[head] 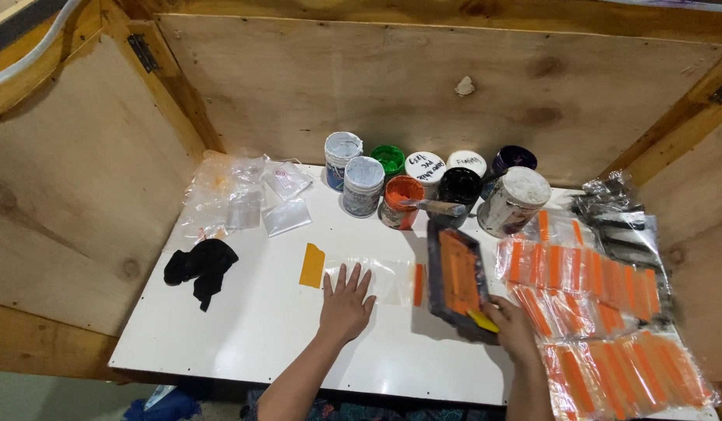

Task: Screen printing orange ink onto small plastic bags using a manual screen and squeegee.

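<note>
While flat-handed, bag [376, 277] beneath left grip [345, 302]

The worktop [260, 327] is seen as a smooth, white, slightly glossy board, enclosed by walls of rough, knotted plywood [392, 86]. A clear, shiny plastic bag [376, 277] is pressed flat under the left hand [345, 306]. The dark frame [457, 281] gripped by the right hand [513, 327] is stretched with orange mesh, matt in finish. Glossy transparent packets [603, 312] are piled at the right. A black cloth [201, 267] is shown soft and matt. The paint pots [447, 187] are of plastic, smeared and dull.
</note>
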